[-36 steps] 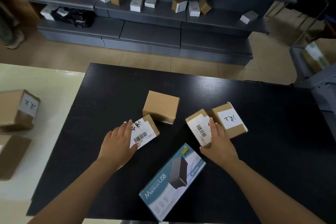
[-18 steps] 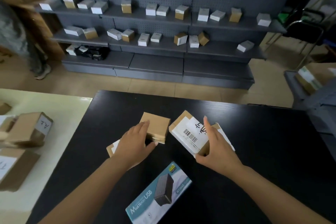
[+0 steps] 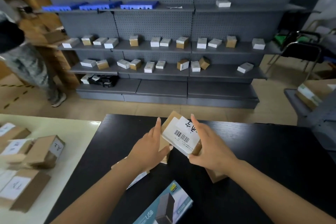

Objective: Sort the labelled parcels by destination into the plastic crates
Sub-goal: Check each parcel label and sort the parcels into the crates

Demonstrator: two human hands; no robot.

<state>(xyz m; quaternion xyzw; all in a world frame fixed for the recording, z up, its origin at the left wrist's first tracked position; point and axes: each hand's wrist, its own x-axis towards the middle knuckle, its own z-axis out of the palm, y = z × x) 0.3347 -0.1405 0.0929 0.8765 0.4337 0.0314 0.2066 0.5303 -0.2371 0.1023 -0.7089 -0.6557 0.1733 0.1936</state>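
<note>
My right hand [image 3: 212, 149] grips a brown parcel [image 3: 181, 136] with a barcode label and a handwritten label, held tilted above the black table [image 3: 272, 151]. My left hand [image 3: 149, 147] lies with straight fingers along the parcel's left side, its thumb tip at the lower edge, covering a plain brown box [image 3: 164, 157]. A labelled parcel [image 3: 138, 180] shows under my left forearm. Another brown parcel [image 3: 216, 176] sits beneath my right wrist. Three blue plastic crates [image 3: 98, 5] stand on the top shelf at the back.
A blue USB product box [image 3: 163, 205] lies at the table's near edge. The cream table [image 3: 72, 132] on the left carries several labelled parcels [image 3: 43, 151]. Grey shelving [image 3: 163, 47] holds small boxes. A person [image 3: 27, 60] stands far left; a chair [image 3: 300, 51] far right.
The view has tilted up. My right hand has lifted the labelled parcel higher off the table. My left hand has come up from the plain box to the parcel's left side.
</note>
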